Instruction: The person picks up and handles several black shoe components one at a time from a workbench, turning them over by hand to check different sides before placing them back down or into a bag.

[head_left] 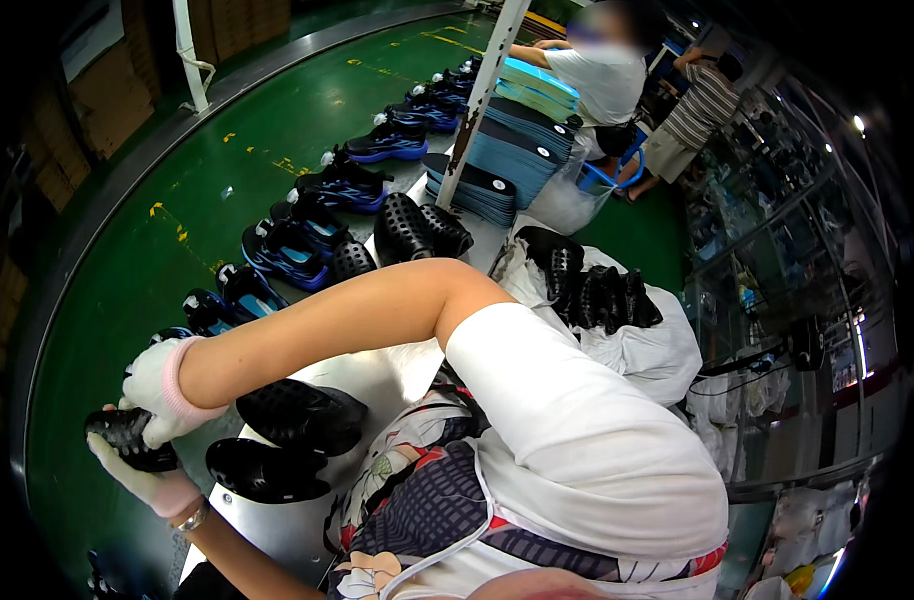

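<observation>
At the left of the head view, both my gloved hands hold one black plastic shoe insert [137,438] with rows of holes. My right hand [159,390], in a white glove with a pink cuff, is closed over its top from above. My left hand [142,478], also gloved and with a watch at the wrist, grips it from below. My fingers are partly hidden behind it. Near my wrists, black glossy shoe inserts [302,415] lie on the white table [362,370]. Beyond my right forearm stand more perforated shoe inserts [404,230].
Black-and-blue sneakers [287,250] stand in a row along a green surface [167,180]. Stacked insoles [507,160] lie beside a white post [482,95]. A white sack [627,345] holds more black inserts. Two people [602,70] are at the back, near a blue chair [617,178].
</observation>
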A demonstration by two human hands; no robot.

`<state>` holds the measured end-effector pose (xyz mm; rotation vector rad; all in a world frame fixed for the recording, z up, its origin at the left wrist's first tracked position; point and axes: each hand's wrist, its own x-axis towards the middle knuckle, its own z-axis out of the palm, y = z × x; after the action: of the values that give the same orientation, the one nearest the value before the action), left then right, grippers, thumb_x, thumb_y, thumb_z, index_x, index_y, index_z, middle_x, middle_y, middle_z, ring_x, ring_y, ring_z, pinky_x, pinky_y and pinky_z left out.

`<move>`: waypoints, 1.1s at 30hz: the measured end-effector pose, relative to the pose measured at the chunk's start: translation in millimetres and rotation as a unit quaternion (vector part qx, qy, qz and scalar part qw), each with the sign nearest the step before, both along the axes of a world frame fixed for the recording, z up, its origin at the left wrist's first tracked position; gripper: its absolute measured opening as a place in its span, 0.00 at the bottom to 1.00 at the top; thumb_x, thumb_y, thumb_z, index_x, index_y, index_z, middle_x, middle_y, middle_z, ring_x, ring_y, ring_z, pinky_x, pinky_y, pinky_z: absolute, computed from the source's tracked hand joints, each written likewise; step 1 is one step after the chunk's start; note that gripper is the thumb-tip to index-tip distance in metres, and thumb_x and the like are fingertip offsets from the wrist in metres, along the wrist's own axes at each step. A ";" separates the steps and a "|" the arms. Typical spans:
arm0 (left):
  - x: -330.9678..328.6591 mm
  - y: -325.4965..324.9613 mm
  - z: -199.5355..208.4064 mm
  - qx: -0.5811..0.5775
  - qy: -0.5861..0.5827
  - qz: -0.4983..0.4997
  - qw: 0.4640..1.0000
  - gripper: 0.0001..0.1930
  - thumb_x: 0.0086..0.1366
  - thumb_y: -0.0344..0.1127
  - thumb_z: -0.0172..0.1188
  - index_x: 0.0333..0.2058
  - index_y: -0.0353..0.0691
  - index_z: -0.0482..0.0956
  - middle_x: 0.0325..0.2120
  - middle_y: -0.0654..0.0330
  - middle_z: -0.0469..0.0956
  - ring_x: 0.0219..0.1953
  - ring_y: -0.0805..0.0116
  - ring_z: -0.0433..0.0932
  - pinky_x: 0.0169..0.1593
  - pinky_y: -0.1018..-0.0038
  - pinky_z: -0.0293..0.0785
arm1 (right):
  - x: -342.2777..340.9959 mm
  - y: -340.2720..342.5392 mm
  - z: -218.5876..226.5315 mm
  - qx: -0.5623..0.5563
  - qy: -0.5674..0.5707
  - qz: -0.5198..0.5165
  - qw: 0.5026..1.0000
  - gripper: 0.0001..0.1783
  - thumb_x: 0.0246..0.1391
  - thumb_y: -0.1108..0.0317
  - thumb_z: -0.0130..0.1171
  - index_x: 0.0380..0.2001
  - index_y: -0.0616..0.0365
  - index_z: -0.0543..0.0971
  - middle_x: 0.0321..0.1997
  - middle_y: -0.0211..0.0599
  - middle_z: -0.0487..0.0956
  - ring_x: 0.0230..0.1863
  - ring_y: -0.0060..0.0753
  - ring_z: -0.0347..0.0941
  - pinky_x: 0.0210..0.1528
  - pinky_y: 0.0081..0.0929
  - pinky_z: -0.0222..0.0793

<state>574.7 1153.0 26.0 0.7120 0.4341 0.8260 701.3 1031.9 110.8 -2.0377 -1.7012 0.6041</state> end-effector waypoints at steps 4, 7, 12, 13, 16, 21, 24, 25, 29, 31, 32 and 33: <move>-1.2 -2.3 -10.8 0.023 0.005 0.096 0.995 0.21 0.68 0.57 0.50 0.43 0.44 0.74 0.38 0.64 0.76 0.43 0.69 0.75 0.51 0.68 0.71 | -9.9 9.8 -0.7 -0.064 -0.044 0.004 0.997 0.30 0.41 0.42 0.55 0.38 0.54 0.84 0.35 0.48 0.83 0.39 0.49 0.80 0.43 0.39 0.75; -3.5 -8.8 -27.8 0.132 0.034 0.154 0.979 0.23 0.67 0.60 0.50 0.41 0.46 0.75 0.33 0.67 0.76 0.35 0.72 0.72 0.44 0.73 0.70 | -19.6 17.6 -5.1 -0.082 -0.071 0.035 0.994 0.26 0.49 0.47 0.48 0.48 0.46 0.79 0.35 0.44 0.82 0.38 0.47 0.80 0.40 0.40 0.75; -11.1 -3.9 -54.9 -0.005 0.005 0.086 0.996 0.23 0.66 0.59 0.54 0.40 0.43 0.75 0.34 0.65 0.76 0.34 0.74 0.75 0.37 0.74 0.75 | -24.5 37.7 -13.3 -0.150 -0.120 0.062 0.979 0.25 0.52 0.46 0.50 0.33 0.59 0.79 0.30 0.49 0.81 0.34 0.52 0.79 0.38 0.42 0.74; -13.3 -2.2 -60.1 -0.005 0.016 0.055 0.998 0.25 0.66 0.60 0.52 0.42 0.41 0.75 0.35 0.64 0.76 0.35 0.74 0.75 0.37 0.73 0.75 | -24.9 42.5 -15.6 -0.140 -0.156 0.057 0.976 0.26 0.52 0.45 0.50 0.29 0.60 0.79 0.28 0.50 0.80 0.33 0.52 0.78 0.39 0.42 0.74; -40.0 0.9 -71.5 0.064 0.171 0.006 0.983 0.26 0.69 0.56 0.49 0.48 0.36 0.75 0.38 0.62 0.77 0.37 0.76 0.76 0.36 0.76 0.75 | -16.7 48.8 -14.2 -0.171 -0.193 0.067 0.964 0.27 0.52 0.44 0.51 0.30 0.60 0.80 0.29 0.49 0.81 0.34 0.52 0.78 0.41 0.41 0.74; -47.7 1.0 -97.4 0.442 0.354 0.123 0.815 0.19 0.61 0.38 0.58 0.48 0.32 0.76 0.49 0.47 0.74 0.51 0.48 0.74 0.56 0.65 0.70 | -5.2 69.3 -21.5 -0.245 -0.230 0.055 0.940 0.28 0.50 0.43 0.53 0.33 0.61 0.82 0.33 0.52 0.81 0.39 0.51 0.78 0.46 0.38 0.73; -34.2 3.0 -111.0 0.514 0.358 0.104 0.772 0.19 0.59 0.39 0.60 0.47 0.38 0.75 0.50 0.50 0.72 0.50 0.48 0.73 0.53 0.61 0.71 | 3.8 94.5 -26.6 -0.287 -0.233 0.067 0.927 0.30 0.48 0.43 0.51 0.36 0.62 0.83 0.35 0.51 0.81 0.39 0.50 0.78 0.45 0.36 0.73; -29.0 4.3 -114.4 0.523 0.361 0.091 0.767 0.19 0.58 0.39 0.61 0.47 0.40 0.74 0.50 0.52 0.73 0.48 0.48 0.73 0.52 0.60 0.71 | 5.7 102.3 -28.5 -0.293 -0.240 0.073 0.923 0.30 0.48 0.43 0.51 0.36 0.63 0.83 0.34 0.51 0.81 0.39 0.50 0.79 0.45 0.35 0.73; -16.8 15.8 -121.3 0.494 0.418 0.039 0.762 0.19 0.59 0.38 0.60 0.50 0.43 0.74 0.49 0.51 0.73 0.50 0.47 0.72 0.52 0.60 0.71 | 9.5 137.8 -33.2 -0.321 -0.264 0.099 0.904 0.31 0.44 0.45 0.54 0.35 0.65 0.83 0.33 0.53 0.81 0.38 0.50 0.78 0.43 0.37 0.74; -14.2 21.8 -121.9 0.503 0.429 0.030 0.749 0.17 0.59 0.39 0.60 0.47 0.43 0.76 0.45 0.53 0.74 0.46 0.47 0.73 0.49 0.58 0.71 | 11.2 153.1 -33.0 -0.328 -0.264 0.109 0.900 0.30 0.43 0.46 0.55 0.35 0.65 0.83 0.32 0.53 0.81 0.36 0.50 0.79 0.41 0.37 0.74; -12.5 25.0 -121.9 0.499 0.439 0.018 0.747 0.16 0.60 0.39 0.60 0.46 0.43 0.76 0.44 0.54 0.74 0.45 0.47 0.73 0.48 0.58 0.71 | 9.9 159.5 -36.2 -0.326 -0.289 0.111 0.893 0.28 0.43 0.47 0.55 0.34 0.65 0.83 0.33 0.54 0.81 0.35 0.50 0.79 0.40 0.38 0.74; -11.0 27.9 -121.1 0.494 0.449 0.002 0.745 0.16 0.60 0.40 0.59 0.45 0.43 0.76 0.43 0.54 0.75 0.45 0.47 0.74 0.47 0.58 0.71 | 5.9 166.0 -41.4 -0.322 -0.311 0.105 0.888 0.26 0.44 0.50 0.55 0.35 0.63 0.83 0.34 0.53 0.81 0.36 0.49 0.79 0.40 0.37 0.75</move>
<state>563.7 1180.9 -95.1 2.1538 0.8618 0.6238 707.3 1197.9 69.4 -2.7451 -2.3411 0.7006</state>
